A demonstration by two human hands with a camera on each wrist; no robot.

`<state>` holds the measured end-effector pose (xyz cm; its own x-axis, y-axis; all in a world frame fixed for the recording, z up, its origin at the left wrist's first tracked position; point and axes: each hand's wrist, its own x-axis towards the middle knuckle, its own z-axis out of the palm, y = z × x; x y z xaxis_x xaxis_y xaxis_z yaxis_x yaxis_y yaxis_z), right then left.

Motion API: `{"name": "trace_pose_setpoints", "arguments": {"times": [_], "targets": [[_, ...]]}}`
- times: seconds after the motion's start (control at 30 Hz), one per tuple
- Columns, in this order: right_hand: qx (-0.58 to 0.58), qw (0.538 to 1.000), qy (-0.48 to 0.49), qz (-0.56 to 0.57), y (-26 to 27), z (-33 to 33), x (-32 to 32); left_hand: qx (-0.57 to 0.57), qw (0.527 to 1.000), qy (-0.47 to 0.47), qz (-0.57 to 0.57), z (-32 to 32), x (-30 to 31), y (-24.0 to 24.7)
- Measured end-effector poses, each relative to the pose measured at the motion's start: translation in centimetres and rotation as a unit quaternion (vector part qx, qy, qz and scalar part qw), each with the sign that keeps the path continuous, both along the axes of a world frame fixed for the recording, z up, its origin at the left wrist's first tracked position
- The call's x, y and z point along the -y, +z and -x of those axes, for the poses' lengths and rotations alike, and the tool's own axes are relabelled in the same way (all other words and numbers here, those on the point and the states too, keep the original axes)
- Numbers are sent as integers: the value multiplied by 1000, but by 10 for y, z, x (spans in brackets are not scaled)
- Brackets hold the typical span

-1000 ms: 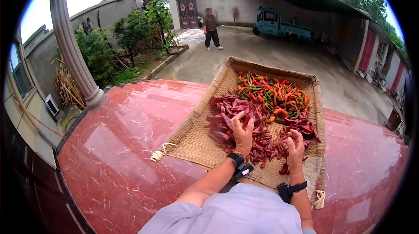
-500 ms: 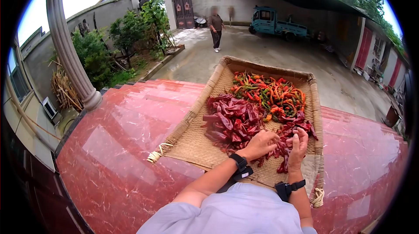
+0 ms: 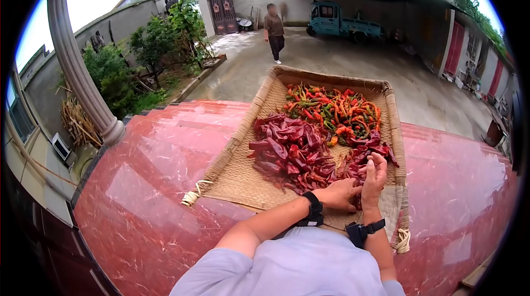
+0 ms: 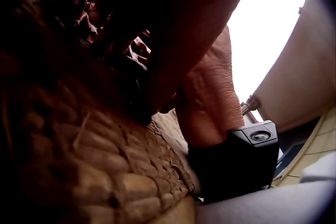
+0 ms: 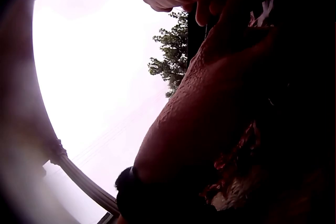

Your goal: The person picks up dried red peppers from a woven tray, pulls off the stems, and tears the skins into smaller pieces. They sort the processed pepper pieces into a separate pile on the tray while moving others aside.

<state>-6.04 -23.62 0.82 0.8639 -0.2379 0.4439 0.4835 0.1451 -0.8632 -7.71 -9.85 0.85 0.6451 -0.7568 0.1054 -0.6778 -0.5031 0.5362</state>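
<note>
A woven tray [image 3: 226, 180] holds a heap of dark-red dried chilies [image 3: 287, 149]. Behind that heap lie brighter orange, red and green chilies [image 3: 337, 111]. My left hand [image 3: 338, 194] reaches across the tray's near part, back upward, its fingertips down among dried chilies beside my right hand [image 3: 375, 180]. That right hand stands upright, palm toward the left, with loosely bent fingers against the dark-red chilies. In the left wrist view, both hands meet close over the woven surface [image 4: 126, 166]. The left fingers are mostly hidden, so I cannot tell whether they pinch a chili.
Red marble steps [image 3: 165, 185] surround the tray. A fluted column [image 3: 83, 64] rises at left. Beyond, a person [image 3: 274, 33] stands in a concrete yard [image 3: 331, 58] near a blue three-wheeled truck [image 3: 342, 22]. Green shrubs [image 3: 149, 53] line the wall.
My left hand has come down from above the dark-red heap, moving right and nearer to me, until beside the right hand. The right hand has barely moved. The distant person has walked nearer.
</note>
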Motion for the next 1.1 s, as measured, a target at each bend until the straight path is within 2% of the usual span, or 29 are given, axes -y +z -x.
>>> {"name": "trace_pose_setpoints", "arguments": {"times": [0.1,0.2,0.3,0.4,0.5,0.6,0.67,0.73,0.77,0.8,0.87,0.9,1.0,1.1], "targets": [[-3,1000,-9,17,1,1,-1,-57,998,5,-14,16,-2,30],[0,1000,-11,24,-2,-2,-1,-8,1000,-1,8,13,2,9],[1,999,-14,30,-2,-1,-1,-75,995,38,53,8,6,-5],[2,998,-24,51,-3,0,0,-102,991,31,87,1,0,-11],[12,997,-33,71,-3,1,0,-64,993,58,76,-5,2,-20],[32,992,-64,107,-4,1,1,28,984,65,166,-19,-3,-35],[55,982,-98,148,-2,1,2,31,973,132,185,-25,-7,-33],[85,966,-137,201,4,4,2,7,958,190,214,-23,-14,-21],[78,964,-139,212,5,5,1,-27,939,204,276,-19,-16,-13],[72,960,-124,239,7,6,0,-87,929,232,275,-22,-20,-13],[59,950,-97,289,9,6,-1,-205,880,244,353,-22,-28,-13],[38,957,-61,283,5,4,-2,-222,867,241,376,-14,-32,0],[36,948,-13,317,7,8,-7,-252,825,268,428,-25,-39,-20],[36,941,2,337,4,8,-8,-279,802,246,467,-22,-46,-17]]}}
